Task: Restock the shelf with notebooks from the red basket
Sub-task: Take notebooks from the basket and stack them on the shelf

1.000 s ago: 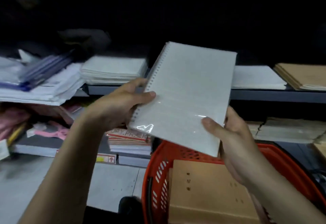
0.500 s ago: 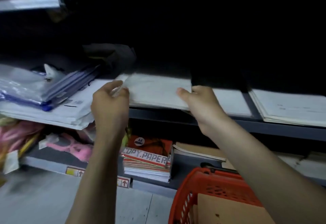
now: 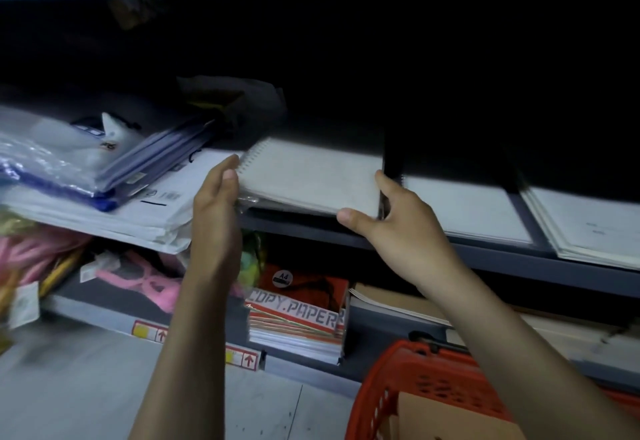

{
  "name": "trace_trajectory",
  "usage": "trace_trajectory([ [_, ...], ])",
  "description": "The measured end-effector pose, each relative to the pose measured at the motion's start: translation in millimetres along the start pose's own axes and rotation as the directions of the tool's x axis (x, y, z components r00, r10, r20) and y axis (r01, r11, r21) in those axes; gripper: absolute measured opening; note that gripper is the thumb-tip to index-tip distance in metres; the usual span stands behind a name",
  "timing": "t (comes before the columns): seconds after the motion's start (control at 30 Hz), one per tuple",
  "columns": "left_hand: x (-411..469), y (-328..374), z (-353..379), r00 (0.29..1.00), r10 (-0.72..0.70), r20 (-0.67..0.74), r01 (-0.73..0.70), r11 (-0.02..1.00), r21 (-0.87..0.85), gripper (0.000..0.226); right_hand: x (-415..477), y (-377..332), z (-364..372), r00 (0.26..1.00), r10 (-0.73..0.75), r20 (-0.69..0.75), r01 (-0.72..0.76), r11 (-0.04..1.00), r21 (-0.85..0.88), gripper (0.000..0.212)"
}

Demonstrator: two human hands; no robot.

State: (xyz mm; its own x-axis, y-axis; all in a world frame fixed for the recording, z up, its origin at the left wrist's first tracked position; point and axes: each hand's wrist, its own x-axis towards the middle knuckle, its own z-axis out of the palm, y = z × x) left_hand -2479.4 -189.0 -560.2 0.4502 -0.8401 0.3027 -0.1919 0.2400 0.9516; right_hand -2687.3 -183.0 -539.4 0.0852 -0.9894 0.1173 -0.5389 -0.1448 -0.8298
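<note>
Spiral notebook (image 3: 311, 176) flat on a stack (image 3: 294, 208) on the shelf (image 3: 485, 252), coil edge left, long axis front to back; dark divider (image 3: 393, 159) tight on its right, white sheets (image 3: 166, 204) just left, dark room behind. Left hand (image 3: 216, 207) fingers straight, pressed to the coil edge; right hand (image 3: 398, 228) spread wide, thumb on front edge, forefinger along right edge.

Head cam, fwd/down, prob. near shelf (image 3: 502, 259)
</note>
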Motion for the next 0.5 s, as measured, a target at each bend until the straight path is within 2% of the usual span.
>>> trace_trajectory([
  [0.1,-0.5,-3.5,1.9,0.999,0.044,0.023,-0.045,0.997,0.061,0.038,9.0,-0.9,3.5,1.000,0.006,-0.021,-0.006,1.000,0.003,0.089],
  [0.33,7.4,-10.0,13.2,0.989,0.047,-0.139,-0.042,0.998,0.039,0.036,15.2,-0.9,14.3,0.989,0.017,-0.147,-0.020,1.000,-0.023,0.079],
  [0.5,7.5,-6.9,16.2,0.982,0.040,-0.184,-0.030,0.998,0.059,0.035,18.6,-4.7,13.0,0.987,0.008,-0.159,-0.015,0.999,-0.041,0.075],
])
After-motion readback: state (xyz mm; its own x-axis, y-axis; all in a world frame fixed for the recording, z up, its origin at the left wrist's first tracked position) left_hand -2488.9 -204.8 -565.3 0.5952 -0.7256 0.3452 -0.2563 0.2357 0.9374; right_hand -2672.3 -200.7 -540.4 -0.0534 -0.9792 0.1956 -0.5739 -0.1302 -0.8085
